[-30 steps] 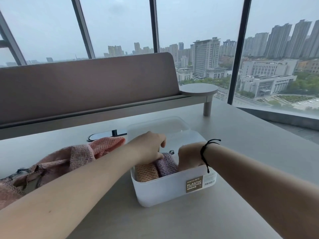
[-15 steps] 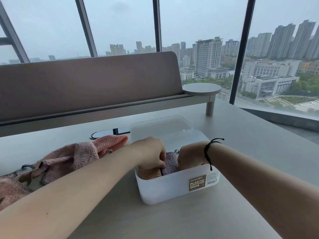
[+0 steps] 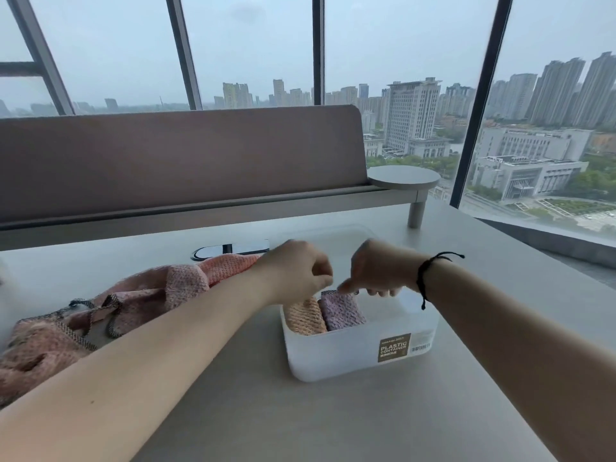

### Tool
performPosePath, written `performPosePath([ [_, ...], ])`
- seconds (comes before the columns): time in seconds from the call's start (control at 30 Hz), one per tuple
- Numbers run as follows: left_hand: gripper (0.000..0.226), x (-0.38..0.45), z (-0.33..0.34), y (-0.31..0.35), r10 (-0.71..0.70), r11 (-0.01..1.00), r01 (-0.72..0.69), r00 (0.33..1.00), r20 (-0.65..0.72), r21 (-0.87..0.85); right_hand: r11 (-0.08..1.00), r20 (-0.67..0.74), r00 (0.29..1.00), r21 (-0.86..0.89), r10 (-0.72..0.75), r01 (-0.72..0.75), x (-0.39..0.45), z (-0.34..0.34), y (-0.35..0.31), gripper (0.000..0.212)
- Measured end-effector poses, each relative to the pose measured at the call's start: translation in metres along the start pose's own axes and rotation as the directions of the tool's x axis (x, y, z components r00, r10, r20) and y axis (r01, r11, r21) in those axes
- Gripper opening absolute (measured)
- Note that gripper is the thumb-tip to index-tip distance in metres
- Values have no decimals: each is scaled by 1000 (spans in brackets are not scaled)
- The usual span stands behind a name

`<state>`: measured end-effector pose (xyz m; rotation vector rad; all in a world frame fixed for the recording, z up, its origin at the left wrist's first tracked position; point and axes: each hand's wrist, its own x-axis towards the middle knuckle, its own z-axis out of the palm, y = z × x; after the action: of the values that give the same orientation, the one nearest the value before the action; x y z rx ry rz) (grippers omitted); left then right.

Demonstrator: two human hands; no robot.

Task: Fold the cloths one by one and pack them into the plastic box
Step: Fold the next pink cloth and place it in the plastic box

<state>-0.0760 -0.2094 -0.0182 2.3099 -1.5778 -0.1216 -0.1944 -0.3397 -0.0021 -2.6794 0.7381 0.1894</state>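
Observation:
A white plastic box point(image 3: 360, 356) with a brown label stands on the grey table. Two folded cloths lie side by side in its left half, an orange one point(image 3: 305, 316) and a purple one point(image 3: 341, 311). My left hand point(image 3: 300, 271) hovers just above the box's far left corner, fingers loosely curled around nothing. My right hand point(image 3: 373, 273), with a black cord on its wrist, hangs over the box's far edge. Its fingers are curled and its thumb tip points left, right at the purple cloth's far edge. A heap of unfolded pink cloths point(image 3: 133, 301) lies to the left.
The box's translucent lid point(image 3: 328, 233) lies flat behind the box. A black oval cable port point(image 3: 230, 250) sits in the table beyond the cloth heap. A padded divider point(image 3: 180, 161) with a round side shelf point(image 3: 403, 178) runs along the table's far side.
Both hands have risen out of the box, where they were pressing on the folded cloths. The two cloths now lie uncovered inside it.

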Motion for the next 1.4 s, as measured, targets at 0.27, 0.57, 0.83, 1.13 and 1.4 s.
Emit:
performPosePath([
  [0.27,14,-75,-38,-57,-217,916,76,920,-328,-393,907,-553,789,134,-265,399,-19,30,-101,7],
  [0.57,21,-206,0,-191,-540,837,466,789,-294,-288,924,-331,865,-64,-377,378,5,175,-201,57],
  [0.83,39,-212,22,-213,-401,916,356,829,-391,-183,989,-468,879,56,-92,133,57,197,-218,77],
  [1.13,53,-210,26,-218,-368,928,355,819,-441,-114,937,-596,791,182,-136,298,66,190,-218,12],
  [1.4,40,-218,10,-199,-334,942,277,716,-613,-189,677,-649,697,367,-306,638,4,181,-245,8],
])
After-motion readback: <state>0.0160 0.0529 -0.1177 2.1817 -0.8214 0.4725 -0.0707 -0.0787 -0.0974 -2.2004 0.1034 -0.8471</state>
